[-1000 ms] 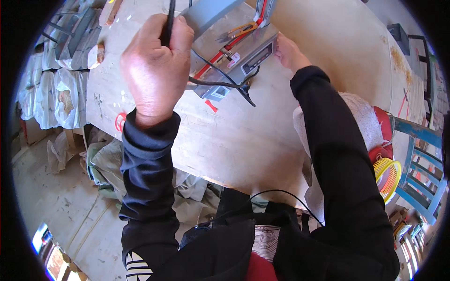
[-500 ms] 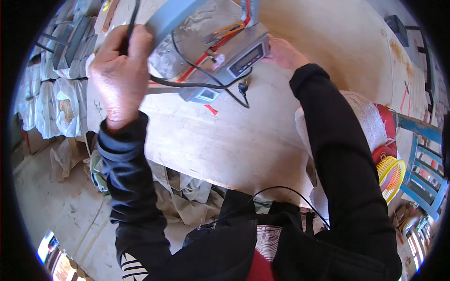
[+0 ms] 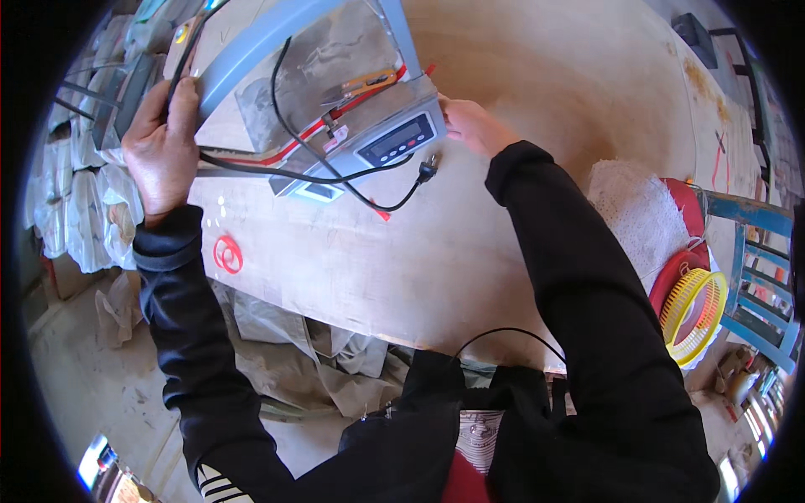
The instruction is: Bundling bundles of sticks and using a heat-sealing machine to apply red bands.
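A grey metal-framed machine (image 3: 268,42), which looks like a digital scale, stands tilted over the table, with a button panel (image 3: 398,141) on its near side. My left hand (image 3: 163,147) is closed at its left bar, and a black power cord (image 3: 277,173) passes through this hand. My right hand (image 3: 474,126) grips the right end of the panel housing, its fingertips partly hidden behind it. The cord's plug (image 3: 428,169) dangles in front of the panel. An orange-handled utility knife (image 3: 369,82) and a red strip (image 3: 289,151) lie on the machine.
Red rings (image 3: 227,254) and a red scrap (image 3: 383,215) lie on the pale table (image 3: 377,285). At the right are a white sack (image 3: 633,205), a yellow basket (image 3: 694,318) and a blue chair (image 3: 759,277). Plastic-wrapped bundles (image 3: 84,210) are stacked at the left.
Both hands and the machine have shifted left, the right end of the machine coming lower in view. The red rings on the table, hidden before by my left arm, now show.
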Available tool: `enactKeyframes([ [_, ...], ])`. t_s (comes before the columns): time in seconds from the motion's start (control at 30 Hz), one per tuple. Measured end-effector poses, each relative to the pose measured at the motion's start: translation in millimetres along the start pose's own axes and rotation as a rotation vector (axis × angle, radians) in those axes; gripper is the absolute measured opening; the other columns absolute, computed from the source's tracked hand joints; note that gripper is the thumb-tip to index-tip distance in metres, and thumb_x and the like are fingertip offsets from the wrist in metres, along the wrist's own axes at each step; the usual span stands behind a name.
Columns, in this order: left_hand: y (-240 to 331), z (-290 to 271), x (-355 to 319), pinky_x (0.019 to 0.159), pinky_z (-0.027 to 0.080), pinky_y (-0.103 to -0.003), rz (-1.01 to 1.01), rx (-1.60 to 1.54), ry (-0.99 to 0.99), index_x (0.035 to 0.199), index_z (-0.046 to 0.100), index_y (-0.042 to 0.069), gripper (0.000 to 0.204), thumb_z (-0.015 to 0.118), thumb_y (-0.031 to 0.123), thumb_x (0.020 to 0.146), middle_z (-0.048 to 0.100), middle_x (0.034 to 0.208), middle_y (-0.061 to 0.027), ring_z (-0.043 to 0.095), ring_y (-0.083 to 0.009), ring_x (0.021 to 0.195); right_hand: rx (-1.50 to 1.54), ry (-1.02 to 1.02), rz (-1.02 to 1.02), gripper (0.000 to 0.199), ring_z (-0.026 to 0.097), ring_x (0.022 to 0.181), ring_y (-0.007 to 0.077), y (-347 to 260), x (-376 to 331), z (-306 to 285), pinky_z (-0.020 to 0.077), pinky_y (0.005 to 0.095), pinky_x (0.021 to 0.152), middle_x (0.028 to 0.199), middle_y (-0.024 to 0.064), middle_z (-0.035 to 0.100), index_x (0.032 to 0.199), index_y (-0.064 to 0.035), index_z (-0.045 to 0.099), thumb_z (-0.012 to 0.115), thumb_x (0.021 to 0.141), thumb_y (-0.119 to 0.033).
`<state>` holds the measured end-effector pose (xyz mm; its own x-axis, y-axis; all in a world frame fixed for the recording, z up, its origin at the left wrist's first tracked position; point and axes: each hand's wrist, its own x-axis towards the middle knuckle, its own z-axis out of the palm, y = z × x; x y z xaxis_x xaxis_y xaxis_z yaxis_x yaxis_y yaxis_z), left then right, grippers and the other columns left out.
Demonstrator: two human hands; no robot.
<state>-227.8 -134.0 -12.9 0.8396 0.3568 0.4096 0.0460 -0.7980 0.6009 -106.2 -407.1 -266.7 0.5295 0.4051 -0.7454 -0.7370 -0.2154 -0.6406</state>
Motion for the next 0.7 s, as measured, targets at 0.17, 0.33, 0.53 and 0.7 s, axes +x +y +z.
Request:
enactKeyframes([
  [0.17,-1,9,0,0.063,0.041,-0.018,-0.028,-0.017,0.036,0.095,0.067,-0.003,0.019,0.061,0.014,0.089,0.062,0.08,-0.0011,0.051,-0.0044,0.072,0.179,0.083,-0.131,0.05,0.052,0.063,0.0141,8,40,1,0.0413,0.0305,0.06,0.071,0.0082,0.061,0.083,0.0035,0.068,0.053,0.091,-0.044],
  [0.33,-11,-8,-2,0.062,0.044,-0.018,0.0,0.094,0.006,0.1,0.067,0.001,0.024,0.058,0.021,0.092,0.063,0.084,-0.0033,0.054,-0.0053,0.071,0.18,-0.106,-0.113,0.043,0.057,0.069,0.0143,-17,22,15,0.0447,0.0299,0.062,0.075,0.0068,0.062,0.094,0.0011,0.066,0.048,0.094,-0.038],
  [0.53,-6,3,-1,0.061,0.042,-0.018,0.06,0.112,0.006,0.1,0.068,0.002,0.023,0.057,0.02,0.092,0.064,0.084,-0.0032,0.055,-0.0056,0.073,0.367,-0.156,-0.108,0.041,0.058,0.067,0.0137,22,55,1,0.0453,0.0307,0.06,0.078,0.0073,0.063,0.092,-0.0038,0.064,0.043,0.095,-0.039],
  [0.7,-29,4,7,0.062,0.042,-0.019,-0.007,0.217,-0.025,0.101,0.068,0.002,0.023,0.055,0.02,0.093,0.064,0.086,-0.0036,0.055,-0.0064,0.073,-0.308,0.011,-0.247,0.05,0.057,0.055,0.0214,70,39,-6,0.0434,0.0355,0.052,0.069,0.0121,0.061,0.082,0.0017,0.063,0.038,0.096,-0.039],
])
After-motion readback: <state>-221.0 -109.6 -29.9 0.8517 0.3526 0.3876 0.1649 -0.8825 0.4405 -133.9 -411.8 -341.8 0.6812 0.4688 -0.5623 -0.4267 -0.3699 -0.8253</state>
